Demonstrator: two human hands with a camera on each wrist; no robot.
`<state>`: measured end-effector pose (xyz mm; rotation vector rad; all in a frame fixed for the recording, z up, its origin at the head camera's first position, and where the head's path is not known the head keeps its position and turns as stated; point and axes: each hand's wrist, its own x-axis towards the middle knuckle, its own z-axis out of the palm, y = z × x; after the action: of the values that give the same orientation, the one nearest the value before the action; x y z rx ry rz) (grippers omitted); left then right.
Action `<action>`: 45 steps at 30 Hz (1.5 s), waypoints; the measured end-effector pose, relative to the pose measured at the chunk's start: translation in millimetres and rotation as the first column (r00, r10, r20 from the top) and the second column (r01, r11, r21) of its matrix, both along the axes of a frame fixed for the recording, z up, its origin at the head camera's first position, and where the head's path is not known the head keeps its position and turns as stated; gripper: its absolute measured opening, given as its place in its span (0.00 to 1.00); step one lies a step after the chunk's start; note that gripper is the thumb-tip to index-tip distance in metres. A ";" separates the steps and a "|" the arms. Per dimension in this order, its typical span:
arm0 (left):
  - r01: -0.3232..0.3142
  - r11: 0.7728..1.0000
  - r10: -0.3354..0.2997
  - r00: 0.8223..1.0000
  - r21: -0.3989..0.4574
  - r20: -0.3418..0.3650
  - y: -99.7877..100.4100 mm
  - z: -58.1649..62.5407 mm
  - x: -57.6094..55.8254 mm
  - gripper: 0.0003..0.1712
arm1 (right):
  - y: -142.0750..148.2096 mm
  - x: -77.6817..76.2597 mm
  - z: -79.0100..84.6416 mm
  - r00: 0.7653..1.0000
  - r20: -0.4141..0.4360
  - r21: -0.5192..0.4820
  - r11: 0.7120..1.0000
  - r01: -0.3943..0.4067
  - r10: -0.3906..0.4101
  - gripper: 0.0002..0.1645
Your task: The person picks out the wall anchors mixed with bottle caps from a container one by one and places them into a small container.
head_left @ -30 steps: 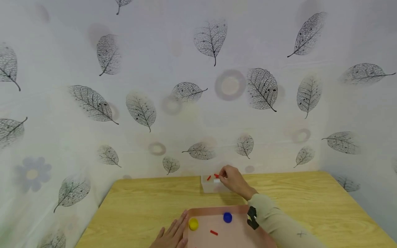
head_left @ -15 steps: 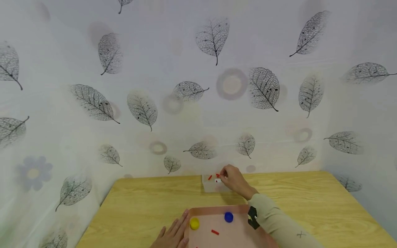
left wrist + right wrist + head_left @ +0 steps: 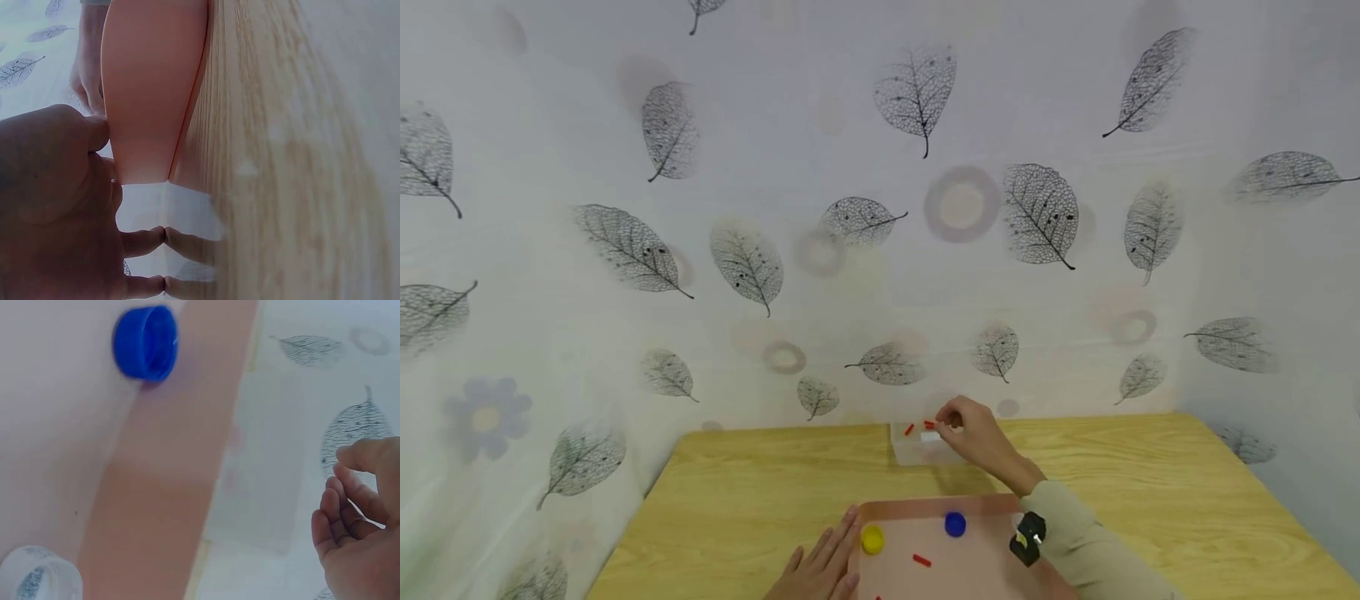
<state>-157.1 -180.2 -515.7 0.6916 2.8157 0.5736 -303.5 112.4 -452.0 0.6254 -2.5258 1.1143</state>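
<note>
My right hand [image 3: 973,429] hovers at the right side of a translucent box [image 3: 917,452] by the wall. Its thumb and forefinger come close together, and the right wrist view shows nothing between the fingertips [image 3: 347,456]. Small red sticks [image 3: 909,429] lie at the box's top, some right beside those fingers. My left hand [image 3: 820,562] rests with straight fingers along the left side of a pink tray [image 3: 925,507], thumb at the rim. In the left wrist view, fingertips [image 3: 153,240] meet the table outside the tray wall [image 3: 153,94].
Inside the tray are a yellow cap [image 3: 872,539], a blue cap [image 3: 955,524] and a red stick [image 3: 922,560]. A clear white cap [image 3: 47,578] shows in the right wrist view. The wooden table [image 3: 760,475] ends at a leaf-patterned wall covering [image 3: 805,300].
My right hand has shifted slightly right, away from the red sticks, and its forearm has swung right. The left hand stays at the tray.
</note>
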 end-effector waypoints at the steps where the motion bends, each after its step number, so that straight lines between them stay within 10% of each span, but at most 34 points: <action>1: 0.002 1.000 -0.002 1.000 0.000 0.001 0.3 0.2 0.0 0.35 | 1.5 4.0 2.1 1.000 -0.001 -0.007 1.000 -0.001 0.001 0.04; 21: -0.002 1.000 0.002 1.000 -0.021 -0.015 -0.7 -0.1 0.1 0.35 | 1.6 77.3 25.4 0.998 0.053 -0.145 0.989 -0.032 0.040 0.04; 45: -0.028 0.998 0.029 1.000 -0.048 0.006 3.5 8.1 7.5 0.36 | 1.9 129.0 4.7 0.996 0.075 -0.185 0.980 0.071 -0.058 0.12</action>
<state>-149.6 -176.7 -507.6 0.6404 2.8271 0.5098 -174.5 114.3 -447.3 0.4598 -2.4396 1.3520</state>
